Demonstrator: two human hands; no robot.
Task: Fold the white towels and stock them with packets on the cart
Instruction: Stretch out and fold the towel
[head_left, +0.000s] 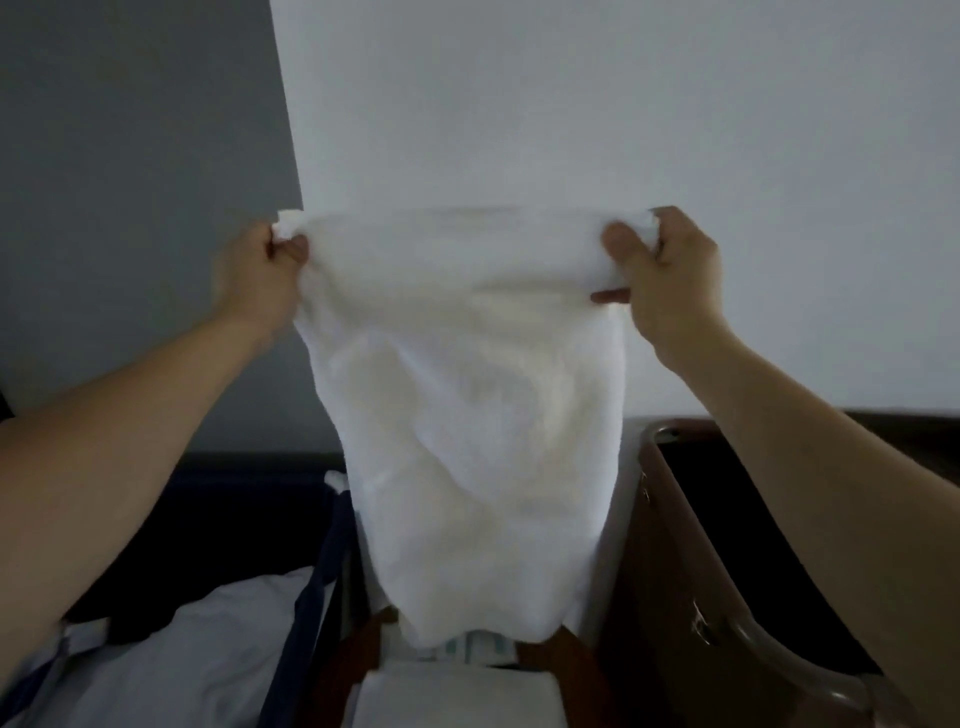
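Note:
A white towel (467, 405) hangs spread out in front of me, held up by its top edge against the wall. My left hand (260, 275) pinches the top left corner. My right hand (670, 270) grips the top right corner, thumb in front of the cloth. The towel's lower end droops to just above the brown cart (675, 545). Below it lies a folded white towel (457, 696) on the cart, and behind that a few pale packets with teal print (472, 649) peek out.
A dark blue linen bag (311, 587) with white laundry (197, 649) in it stands at the lower left. The cart's dark open bin with a grey rim (769, 649) is at the right. A white wall fills the background.

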